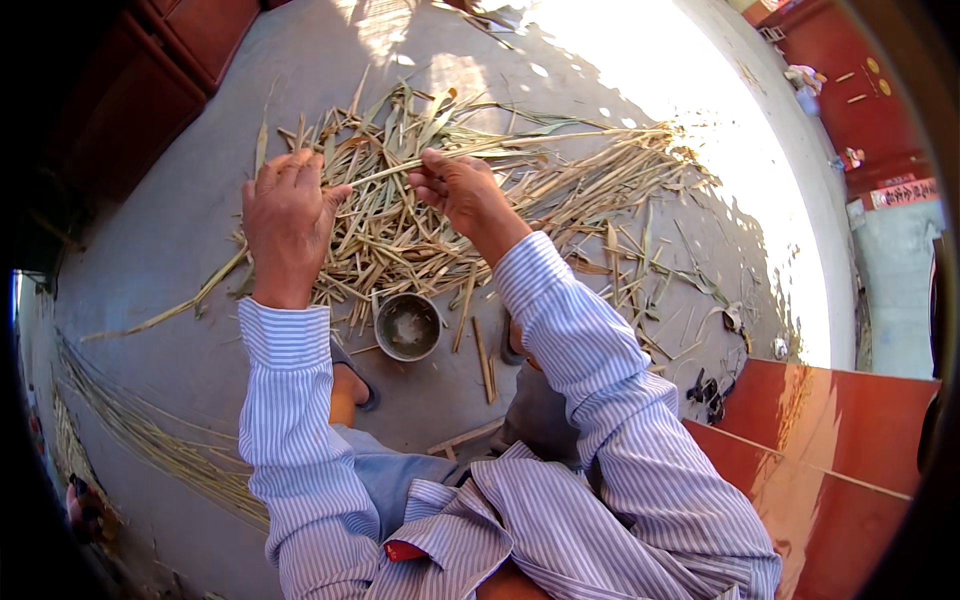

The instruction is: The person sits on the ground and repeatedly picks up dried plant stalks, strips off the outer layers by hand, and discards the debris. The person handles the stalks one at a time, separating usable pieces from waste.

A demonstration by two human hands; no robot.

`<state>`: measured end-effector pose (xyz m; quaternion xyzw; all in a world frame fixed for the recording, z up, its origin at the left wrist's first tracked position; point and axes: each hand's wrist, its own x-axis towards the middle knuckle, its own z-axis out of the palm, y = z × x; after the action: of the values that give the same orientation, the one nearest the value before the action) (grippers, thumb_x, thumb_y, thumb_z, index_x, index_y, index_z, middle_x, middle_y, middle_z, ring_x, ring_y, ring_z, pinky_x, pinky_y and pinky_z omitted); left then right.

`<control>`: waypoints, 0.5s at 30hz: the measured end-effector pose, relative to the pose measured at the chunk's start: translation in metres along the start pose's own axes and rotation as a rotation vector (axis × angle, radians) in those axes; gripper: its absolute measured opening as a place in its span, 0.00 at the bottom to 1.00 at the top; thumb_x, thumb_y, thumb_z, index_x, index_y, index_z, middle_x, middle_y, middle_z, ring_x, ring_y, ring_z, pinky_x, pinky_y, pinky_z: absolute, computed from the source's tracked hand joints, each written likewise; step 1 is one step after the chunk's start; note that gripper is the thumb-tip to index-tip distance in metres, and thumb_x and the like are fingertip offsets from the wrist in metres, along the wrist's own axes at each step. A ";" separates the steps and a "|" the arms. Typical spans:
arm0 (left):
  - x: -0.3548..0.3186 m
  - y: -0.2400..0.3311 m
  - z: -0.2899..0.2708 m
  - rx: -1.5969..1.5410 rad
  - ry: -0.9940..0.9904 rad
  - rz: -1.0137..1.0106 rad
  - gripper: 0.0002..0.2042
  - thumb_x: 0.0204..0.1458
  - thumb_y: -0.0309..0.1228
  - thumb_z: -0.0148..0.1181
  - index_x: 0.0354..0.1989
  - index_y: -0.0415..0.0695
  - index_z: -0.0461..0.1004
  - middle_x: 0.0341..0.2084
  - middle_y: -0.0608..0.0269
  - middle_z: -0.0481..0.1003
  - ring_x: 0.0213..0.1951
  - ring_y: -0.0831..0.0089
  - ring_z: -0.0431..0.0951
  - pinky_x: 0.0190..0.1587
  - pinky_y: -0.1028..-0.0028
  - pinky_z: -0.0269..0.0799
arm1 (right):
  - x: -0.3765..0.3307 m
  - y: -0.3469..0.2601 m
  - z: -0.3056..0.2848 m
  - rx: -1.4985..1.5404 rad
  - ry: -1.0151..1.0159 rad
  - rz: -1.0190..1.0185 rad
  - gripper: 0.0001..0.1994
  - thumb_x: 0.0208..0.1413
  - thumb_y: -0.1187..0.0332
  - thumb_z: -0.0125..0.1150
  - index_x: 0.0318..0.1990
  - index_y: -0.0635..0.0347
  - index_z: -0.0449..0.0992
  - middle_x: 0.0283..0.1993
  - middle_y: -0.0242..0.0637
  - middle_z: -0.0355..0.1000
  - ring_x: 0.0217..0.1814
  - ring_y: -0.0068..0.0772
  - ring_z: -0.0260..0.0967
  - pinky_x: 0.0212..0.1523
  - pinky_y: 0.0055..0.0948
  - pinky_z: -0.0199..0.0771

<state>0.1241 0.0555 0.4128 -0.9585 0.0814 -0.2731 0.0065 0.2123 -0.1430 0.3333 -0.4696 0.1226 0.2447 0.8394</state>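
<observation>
A long pale dry stalk [385, 174] stretches between my hands, its far part running off to the right. My left hand [288, 225] is closed, back upward, with the thumb against the stalk's near end. Farther right, my right hand [465, 195] pinches the same stalk between thumb and fingers. Below both hands spreads a heap of cut stalk pieces and dry leaves [385, 250]. To the right of the heap lie long stalks [610, 185], roughly side by side. A round metal bowl [408, 327] sits just in front of my feet.
Another bundle of long thin stalks [165, 440] lies at the lower left. Red panels [830, 425] stand at the lower right, near a small dark object [710, 393]. Dark red furniture [185, 45] borders the upper left. Bright sunlight covers the floor at the upper right.
</observation>
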 end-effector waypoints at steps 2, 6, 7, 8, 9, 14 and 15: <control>0.001 0.016 0.011 -0.105 -0.023 0.085 0.10 0.51 0.35 0.61 0.36 0.43 0.77 0.33 0.62 0.77 0.41 0.65 0.74 0.43 0.65 0.64 | -0.001 -0.001 0.005 0.042 -0.009 -0.005 0.07 0.62 0.69 0.56 0.39 0.64 0.72 0.31 0.35 0.74 0.30 0.26 0.76 0.25 0.18 0.77; 0.004 0.006 0.004 -0.094 -0.046 0.067 0.04 0.48 0.31 0.62 0.27 0.46 0.75 0.21 0.65 0.73 0.31 0.66 0.73 0.37 0.66 0.61 | 0.001 -0.018 -0.015 0.090 0.046 0.008 0.06 0.62 0.68 0.56 0.39 0.61 0.73 0.32 0.33 0.74 0.30 0.22 0.73 0.26 0.18 0.75; 0.007 -0.002 -0.013 -0.090 -0.050 0.038 0.05 0.50 0.32 0.62 0.27 0.45 0.75 0.23 0.64 0.73 0.32 0.66 0.73 0.38 0.66 0.62 | 0.005 -0.031 -0.028 0.126 0.054 -0.025 0.06 0.62 0.68 0.56 0.39 0.61 0.73 0.32 0.33 0.74 0.29 0.21 0.72 0.26 0.17 0.75; 0.008 -0.010 -0.031 -0.089 -0.058 0.011 0.06 0.51 0.33 0.61 0.27 0.45 0.75 0.24 0.63 0.74 0.33 0.66 0.73 0.39 0.66 0.62 | 0.008 -0.042 -0.043 0.163 0.067 -0.055 0.06 0.62 0.68 0.56 0.39 0.61 0.73 0.32 0.32 0.74 0.28 0.20 0.72 0.26 0.17 0.75; 0.005 -0.020 -0.043 -0.064 -0.009 -0.024 0.05 0.50 0.32 0.62 0.28 0.45 0.75 0.25 0.63 0.74 0.33 0.66 0.73 0.39 0.66 0.62 | 0.009 -0.053 -0.058 0.207 0.102 -0.107 0.06 0.62 0.68 0.56 0.39 0.61 0.74 0.31 0.32 0.74 0.28 0.19 0.71 0.26 0.17 0.75; -0.011 -0.049 -0.064 -0.007 -0.025 -0.137 0.05 0.49 0.31 0.63 0.30 0.45 0.75 0.28 0.64 0.75 0.34 0.67 0.73 0.41 0.67 0.63 | 0.009 -0.079 -0.081 0.223 0.231 -0.215 0.08 0.62 0.66 0.57 0.37 0.63 0.75 0.28 0.29 0.72 0.28 0.18 0.70 0.26 0.16 0.76; -0.010 -0.042 -0.054 -0.039 0.004 -0.080 0.06 0.50 0.32 0.63 0.30 0.45 0.76 0.28 0.64 0.75 0.34 0.67 0.73 0.41 0.67 0.62 | 0.013 -0.074 -0.081 0.202 0.181 -0.189 0.09 0.63 0.66 0.56 0.38 0.64 0.75 0.27 0.29 0.71 0.28 0.17 0.70 0.27 0.16 0.76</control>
<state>0.0940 0.1004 0.4564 -0.9604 0.0486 -0.2732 -0.0232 0.2641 -0.2405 0.3389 -0.4124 0.1767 0.1077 0.8872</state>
